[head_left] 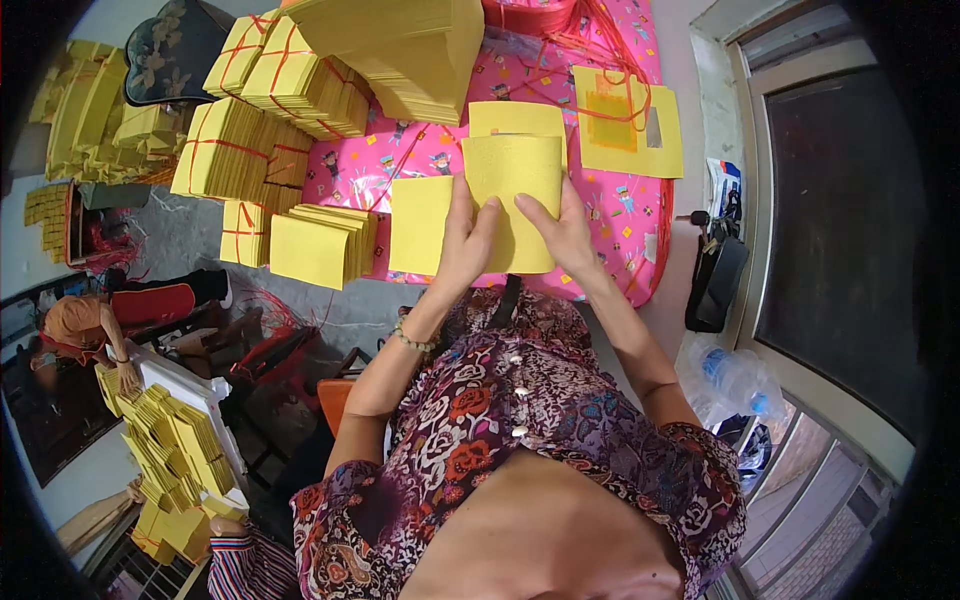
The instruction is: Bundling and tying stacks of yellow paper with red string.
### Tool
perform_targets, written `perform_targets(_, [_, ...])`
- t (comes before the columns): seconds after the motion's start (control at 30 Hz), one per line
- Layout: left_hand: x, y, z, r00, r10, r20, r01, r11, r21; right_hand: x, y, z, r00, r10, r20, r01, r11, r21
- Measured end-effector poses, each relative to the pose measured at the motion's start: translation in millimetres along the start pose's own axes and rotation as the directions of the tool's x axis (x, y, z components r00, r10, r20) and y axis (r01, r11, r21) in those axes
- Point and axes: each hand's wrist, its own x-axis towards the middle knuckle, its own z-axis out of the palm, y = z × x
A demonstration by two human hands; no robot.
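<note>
Both my hands hold a curved yellow paper wad (513, 165) upright near the table's front edge. My left hand (468, 232) grips its left side with the thumb laid across the face. On the right side, my right hand (562, 230) holds it the same way, fingers hidden behind. How many sheets are in it I cannot tell. Behind it lies more yellow paper (500, 118). Left of my left hand, a flat yellow paper piece (420, 222) rests on the pink patterned tablecloth (350, 165).
Bundles of yellow paper (225, 150) tied with red string stand at the left, beside a tall yellow stack (400, 50). Red string (610, 60) trails over yellow sheets (655, 130) at right. A black pouch (715, 285) lies on the ledge. Other people work at a white table (190, 375) lower left.
</note>
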Motion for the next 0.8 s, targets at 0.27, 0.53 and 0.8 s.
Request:
perform_targets(0.27, [-8,-2,5,0.996,0.086,-0.015,-0.086,0.996,-0.004,-5,-7,1,0.994,-0.107,0.017,0.107,0.994,0.033])
perform_targets(0.53, [-11,2,9,0.993,0.101,-0.069,-0.103,0.994,-0.030,-8,-14,0,0.996,-0.080,0.047,0.078,0.996,0.047])
perform_targets(0.8, [-9,7,3,0.996,-0.043,-0.076,0.030,0.987,-0.160,-4,-8,2,0.998,0.064,-0.015,-0.062,0.994,0.087])
